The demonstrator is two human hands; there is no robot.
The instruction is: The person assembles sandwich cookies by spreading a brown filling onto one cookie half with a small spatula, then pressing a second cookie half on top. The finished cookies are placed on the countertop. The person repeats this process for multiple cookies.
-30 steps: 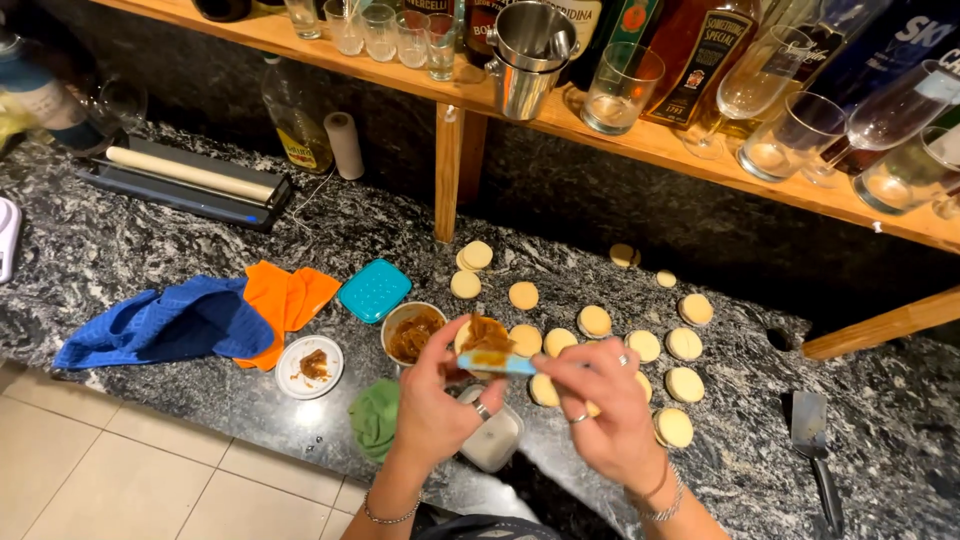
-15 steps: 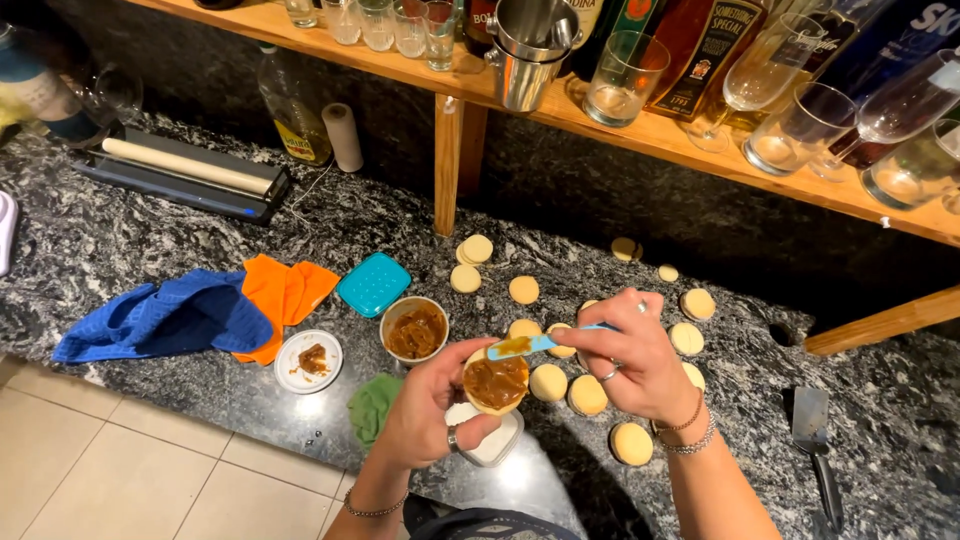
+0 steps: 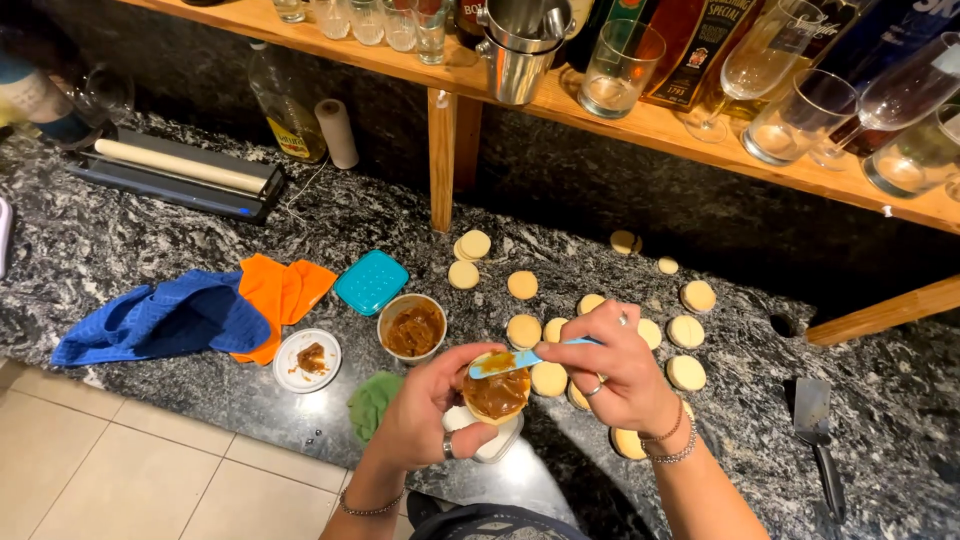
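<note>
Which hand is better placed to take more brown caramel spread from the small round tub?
Probably the right hand: it holds the light blue spreader, its tip on the round biscuit. The left hand is busy cupping that biscuit, though it is nearer the small round tub of brown spread.

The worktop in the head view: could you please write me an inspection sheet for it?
Surface: dark speckled stone counter, crumbs near the biscuits.
Job's things: round biscuit topped with brown spread; light blue spreader; tub of spread; plain biscuits laid out.
Clutter: teal lid, blue cloth, orange cloth, smeared small dish, green cloth, metal spatula.
Hands: left hand holds the biscuit; right hand holds the spreader on it.
Cables: thin cord by the black appliance.
Surroundings: wooden shelf with glasses and bottles.
</note>
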